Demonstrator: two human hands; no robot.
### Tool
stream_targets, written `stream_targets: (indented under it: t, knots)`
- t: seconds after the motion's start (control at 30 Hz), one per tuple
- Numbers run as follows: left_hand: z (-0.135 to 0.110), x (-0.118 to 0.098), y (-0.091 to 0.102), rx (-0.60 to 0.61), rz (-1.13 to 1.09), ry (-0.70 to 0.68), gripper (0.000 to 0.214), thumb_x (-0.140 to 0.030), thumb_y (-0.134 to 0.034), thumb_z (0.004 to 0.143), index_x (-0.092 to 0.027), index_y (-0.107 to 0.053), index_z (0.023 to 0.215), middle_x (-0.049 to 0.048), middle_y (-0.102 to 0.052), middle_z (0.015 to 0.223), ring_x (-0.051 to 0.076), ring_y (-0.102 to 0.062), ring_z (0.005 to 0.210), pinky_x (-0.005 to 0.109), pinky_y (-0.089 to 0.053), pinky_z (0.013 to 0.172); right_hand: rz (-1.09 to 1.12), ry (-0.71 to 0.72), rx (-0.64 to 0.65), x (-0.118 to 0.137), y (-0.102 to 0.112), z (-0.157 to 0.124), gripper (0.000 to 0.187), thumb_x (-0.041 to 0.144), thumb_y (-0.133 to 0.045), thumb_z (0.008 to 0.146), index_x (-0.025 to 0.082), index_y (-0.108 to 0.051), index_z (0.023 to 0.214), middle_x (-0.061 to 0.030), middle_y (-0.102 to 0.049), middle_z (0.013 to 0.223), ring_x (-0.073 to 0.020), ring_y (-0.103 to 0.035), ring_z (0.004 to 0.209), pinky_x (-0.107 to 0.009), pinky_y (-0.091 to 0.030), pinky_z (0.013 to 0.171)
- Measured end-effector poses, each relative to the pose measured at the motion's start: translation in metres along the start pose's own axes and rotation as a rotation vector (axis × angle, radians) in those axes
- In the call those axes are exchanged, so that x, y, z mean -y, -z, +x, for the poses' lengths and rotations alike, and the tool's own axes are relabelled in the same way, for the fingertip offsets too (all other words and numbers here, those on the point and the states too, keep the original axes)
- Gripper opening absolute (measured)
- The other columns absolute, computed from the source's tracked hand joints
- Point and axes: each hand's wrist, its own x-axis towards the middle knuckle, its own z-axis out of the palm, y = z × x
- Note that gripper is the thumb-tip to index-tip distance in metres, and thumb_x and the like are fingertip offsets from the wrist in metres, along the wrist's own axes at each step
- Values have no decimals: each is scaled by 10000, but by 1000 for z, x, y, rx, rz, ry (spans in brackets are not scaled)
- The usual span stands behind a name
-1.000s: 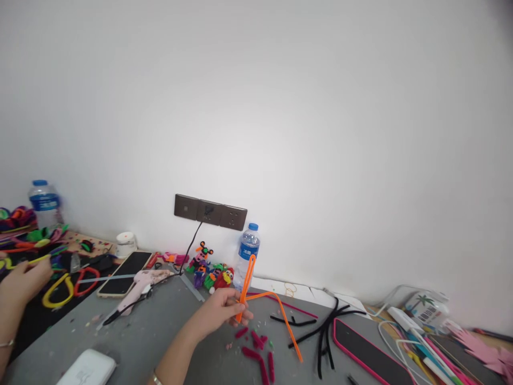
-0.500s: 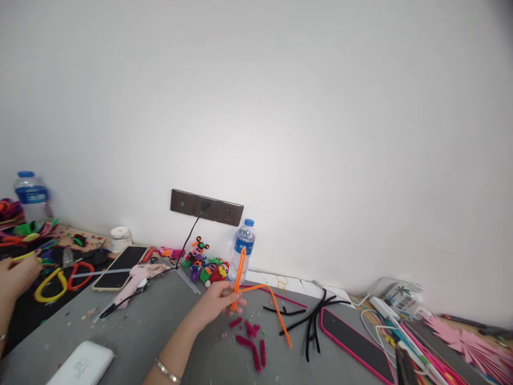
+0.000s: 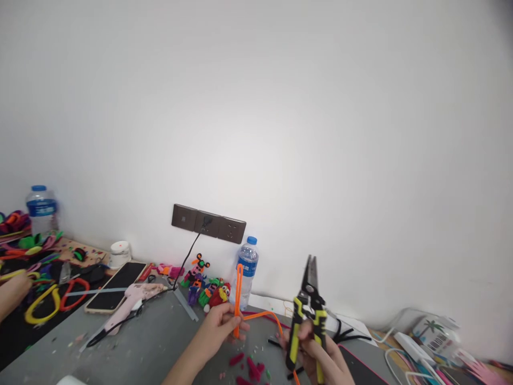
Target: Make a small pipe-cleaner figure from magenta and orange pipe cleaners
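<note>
An orange pipe cleaner [image 3: 239, 289] is pinched between the thumb and fingers of my left hand [image 3: 220, 329]. Its folded loop stands upright, and a long tail bends away to the right behind my right hand. My right hand [image 3: 323, 359] grips wire-stripper pliers [image 3: 309, 291] with black and yellow handles, jaws pointing up and slightly parted. The pliers are apart from the loop. Below my hands lie short magenta pipe-cleaner pieces [image 3: 253, 369]. Black pipe cleaners [image 3: 352, 337] show partly behind my right hand.
A water bottle [image 3: 246, 270] and small pipe-cleaner figures [image 3: 208, 289] stand by the wall. To the left are a pink glue gun [image 3: 128, 307] with its cord, a phone [image 3: 116, 289] and scissors [image 3: 44, 310]. Another person's hand [image 3: 16, 291] is at far left. Cables [image 3: 390, 353] lie right.
My right hand has come into view holding the pliers, in front of the black pipe cleaners. My left hand keeps the orange pipe cleaner. The camera view has tilted up a little.
</note>
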Motion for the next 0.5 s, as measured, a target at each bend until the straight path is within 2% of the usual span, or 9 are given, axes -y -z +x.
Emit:
stream_targets:
  t: [0.1,0.23,0.33,0.4,0.5]
  knots:
    - [2,4,-7,-39,-101,-43,439,-584,-648,676,-182,-555,825,-49,-551,629,110,-511,517,281,-459,604,115,-85,87,-2,-23,11,225,383,-704,664,214,-557,682,-43,-650,643,-233,-650,623,-353,-520,627]
    - [4,7,-15,-77,-221,-92,305,-475,-615,713,-190,-546,796,-115,-291,536,60,-215,434,220,-381,486,180,-112,166,-25,-41,15,158,290,-683,653,209,-548,672,-20,-618,631,-215,-628,607,-323,-498,604]
    - [5,8,-19,-116,-175,-113,261,-446,-581,746,-193,-544,798,-118,-244,513,69,-205,429,207,-332,456,180,-51,105,-46,-49,12,200,369,-671,682,207,-554,684,-28,-610,604,-223,-617,588,-315,-480,565]
    - [4,8,-22,-159,-96,-137,299,-484,-587,756,-193,-539,806,-113,-269,506,74,-248,425,207,-316,446,56,21,67,-55,-50,10,274,457,-656,718,193,-590,751,-38,-621,641,-215,-601,588,-304,-470,554]
    - [0,7,-26,-208,41,-199,395,-569,-594,758,-181,-525,740,-89,-353,529,69,-306,423,210,-254,423,-300,175,24,-58,-48,7,328,490,-607,788,164,-632,816,-48,-626,690,-198,-568,618,-286,-460,580]
